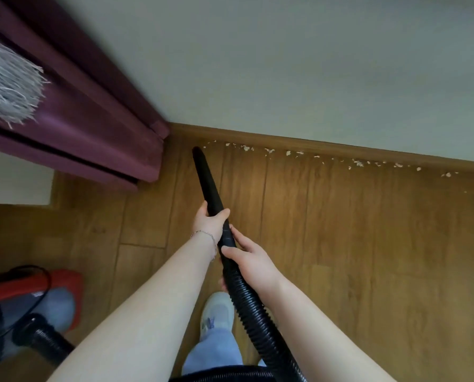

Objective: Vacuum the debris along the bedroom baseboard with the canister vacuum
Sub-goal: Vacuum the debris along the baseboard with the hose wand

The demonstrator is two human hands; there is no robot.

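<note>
A black crevice nozzle (204, 175) points toward the corner where the wooden baseboard (285, 140) meets the purple bed. Its tip hovers near the left end of a line of pale debris (288, 153) scattered along the baseboard to the right. My left hand (209, 223) grips the nozzle's rear part. Just behind it, my right hand (251, 259) grips the cuff where the ribbed black hose (253, 312) joins. The hose runs back down past my foot. The red and grey canister vacuum (34, 296) sits on the floor at the lower left.
A purple bed frame (92, 128) with a fringed grey throw (7, 84) fills the upper left. Pale wall (285, 64) stands above the baseboard. Wood plank floor (354, 244) spreads to the right. My white shoe (218, 312) is under the hose.
</note>
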